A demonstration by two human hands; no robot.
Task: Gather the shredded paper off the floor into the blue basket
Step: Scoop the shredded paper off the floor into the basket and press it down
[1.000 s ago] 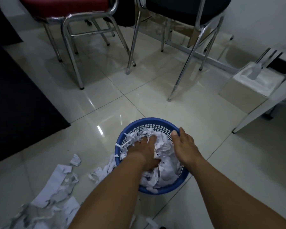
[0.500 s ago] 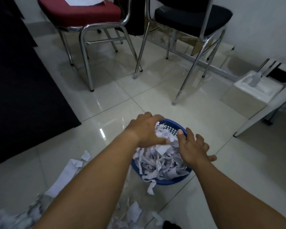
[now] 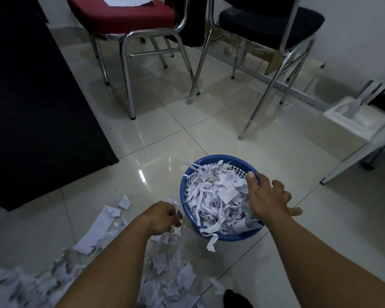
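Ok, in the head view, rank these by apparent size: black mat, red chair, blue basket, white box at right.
Largest to smallest:
1. black mat
2. red chair, legs included
3. blue basket
4. white box
The basket sits nearer the camera, so basket versus box is apparent only.

head-worn view, angled down, close above tiled floor (image 3: 276,156)

Blue basket (image 3: 188,197) heaped with white shredded paper (image 3: 218,203), more strewn on floor

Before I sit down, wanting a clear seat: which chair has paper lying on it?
The red-seated chair, left of the black-seated chair: a white sheet lies on its cushion; the black seat shows none.
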